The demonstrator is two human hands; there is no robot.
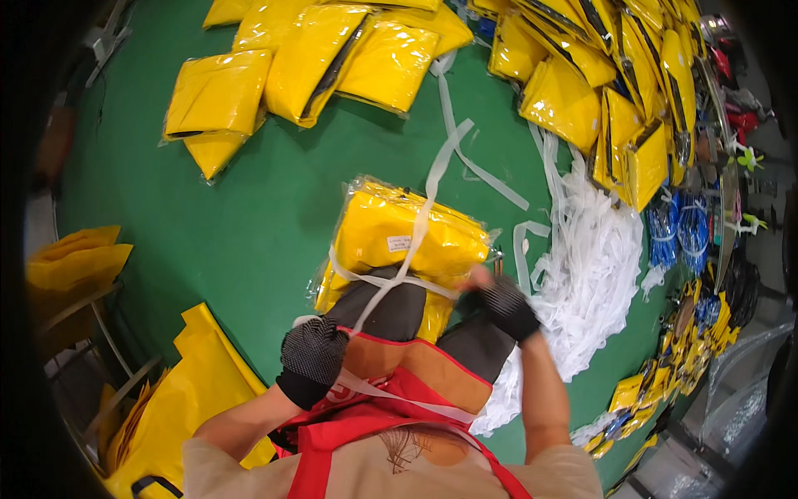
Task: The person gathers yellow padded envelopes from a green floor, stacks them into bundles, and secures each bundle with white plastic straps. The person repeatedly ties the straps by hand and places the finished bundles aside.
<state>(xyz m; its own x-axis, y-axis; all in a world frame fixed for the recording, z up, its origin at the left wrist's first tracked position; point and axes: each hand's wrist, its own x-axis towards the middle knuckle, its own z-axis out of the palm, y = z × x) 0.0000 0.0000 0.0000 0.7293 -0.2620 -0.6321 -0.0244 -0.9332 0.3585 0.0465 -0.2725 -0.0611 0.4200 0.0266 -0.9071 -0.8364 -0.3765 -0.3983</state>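
Note:
A stack of flat yellow packages in clear plastic point(374, 223) rests against my knees. White straps point(416, 237) cross over its top, one running lengthwise and one sideways. My left hand point(313, 353), in a black dotted glove, is closed at the stack's near left, on a white strap that trails across my red apron point(357, 399). At the stack's right edge is my right hand point(499, 306), also gloved, with bare fingertips smeared by motion. The sideways strap reaches toward it; whether the fingers hold it cannot be made out.
Wrapped yellow packages point(218, 91) lie on the green floor point(208, 249) ahead, with a taller pile point(565, 100) at far right. A heap of white straps point(594, 266) lies right of me. Yellow sheets point(187, 399) stand at near left, by a metal frame point(108, 333).

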